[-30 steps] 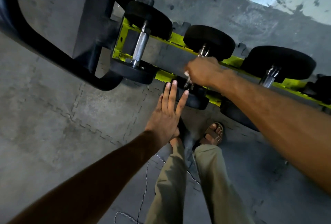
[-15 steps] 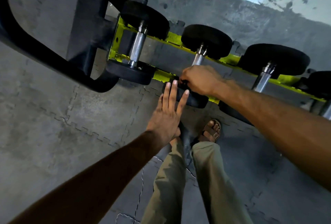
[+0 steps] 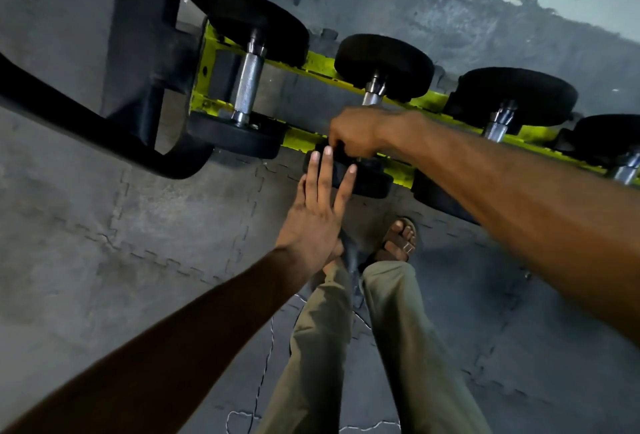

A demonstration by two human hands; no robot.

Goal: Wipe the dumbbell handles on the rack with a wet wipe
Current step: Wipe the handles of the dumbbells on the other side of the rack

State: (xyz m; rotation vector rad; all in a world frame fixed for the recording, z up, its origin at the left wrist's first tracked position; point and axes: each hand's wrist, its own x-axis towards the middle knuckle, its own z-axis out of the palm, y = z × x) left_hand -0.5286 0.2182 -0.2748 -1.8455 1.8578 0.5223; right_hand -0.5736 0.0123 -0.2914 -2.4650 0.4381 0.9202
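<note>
Dumbbell handles (image 3: 247,87), knurled steel bars joining round black rubber heads, lie in a row across the rack (image 3: 304,138), a black steel frame with two yellow-green rails, standing on grey puzzle-jointed floor mats (image 3: 104,225). The second dumbbell (image 3: 384,59) from the rack's left end is the one being worked. The left hand (image 3: 315,222) lies flat, fingers straight, fingertips touching that dumbbell's near head (image 3: 369,182) at the front rail. The right hand (image 3: 356,133) is curled round the near end of the second handle (image 3: 372,98), just behind the front rail; only the bar's far end shows beyond the knuckles. The wet wipe cannot be seen; presumably it sits inside the fist. To do this stroke well, I judge the left hand should brace the head so the dumbbell cannot roll, while the right twists and slides along the whole bar, reaching both collars.
</note>
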